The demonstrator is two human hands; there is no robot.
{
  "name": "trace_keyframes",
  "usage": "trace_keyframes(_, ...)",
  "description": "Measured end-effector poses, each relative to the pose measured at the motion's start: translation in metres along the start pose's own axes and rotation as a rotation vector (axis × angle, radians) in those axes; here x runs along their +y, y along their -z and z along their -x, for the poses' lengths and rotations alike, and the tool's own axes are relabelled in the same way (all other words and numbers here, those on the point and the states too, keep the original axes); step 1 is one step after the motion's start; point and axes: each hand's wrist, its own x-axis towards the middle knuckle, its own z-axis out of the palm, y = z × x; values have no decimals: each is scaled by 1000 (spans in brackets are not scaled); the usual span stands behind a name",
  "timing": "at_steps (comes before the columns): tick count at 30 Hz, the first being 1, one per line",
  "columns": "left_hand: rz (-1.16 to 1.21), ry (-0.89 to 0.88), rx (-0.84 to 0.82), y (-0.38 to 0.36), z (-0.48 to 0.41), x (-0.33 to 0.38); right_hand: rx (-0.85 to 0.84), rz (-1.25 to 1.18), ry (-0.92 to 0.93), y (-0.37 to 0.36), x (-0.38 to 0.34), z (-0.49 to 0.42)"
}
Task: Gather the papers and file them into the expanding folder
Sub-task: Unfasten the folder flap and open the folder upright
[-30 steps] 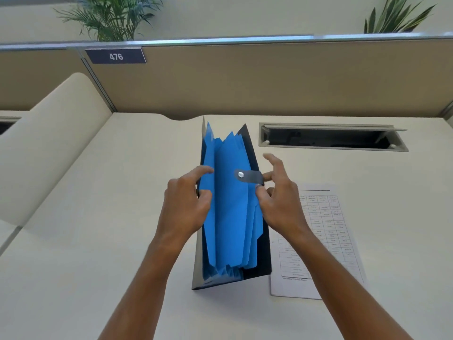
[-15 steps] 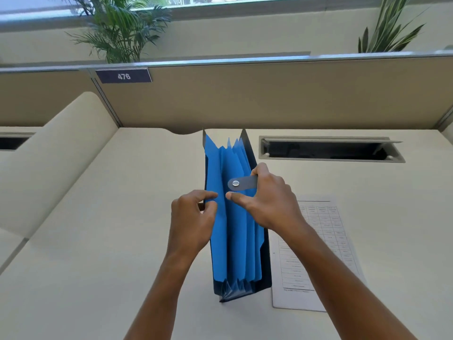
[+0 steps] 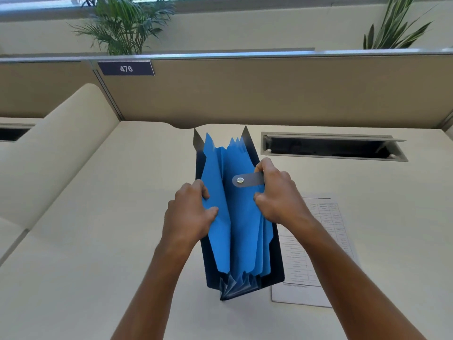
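A dark expanding folder (image 3: 275, 266) with bright blue dividers stands open on the desk in the middle of the view. My left hand (image 3: 188, 214) pinches the leftmost blue divider and pulls it to the left. My right hand (image 3: 277, 192) grips the right-hand dividers and the right cover, beside the grey snap strap (image 3: 247, 179). A printed sheet of paper (image 3: 328, 244) with a table on it lies flat on the desk just right of the folder, partly under my right forearm.
A cable slot (image 3: 331, 147) with a raised lid is cut into the desk behind the paper. A beige partition (image 3: 269, 94) with a sign reading 476 closes off the back. A curved divider (image 3: 49, 148) borders the desk at left.
The view has tilted up slightly. My hands have spread the blue dividers wider apart; my right hand shifted from the strap tip onto the right-hand dividers.
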Motion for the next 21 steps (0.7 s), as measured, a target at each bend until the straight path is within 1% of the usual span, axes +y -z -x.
trace_keyframes(2,-41,-1,-42,5,-1,-1,-11,15,9,0,-2,0)
trace_keyframes(10,-108,2,-75,12,-3,-2,4,114,22,2,-7,2)
trace_keyframes(21,-99,59,-40,12,-4,1,-27,105,11,0,-7,1)
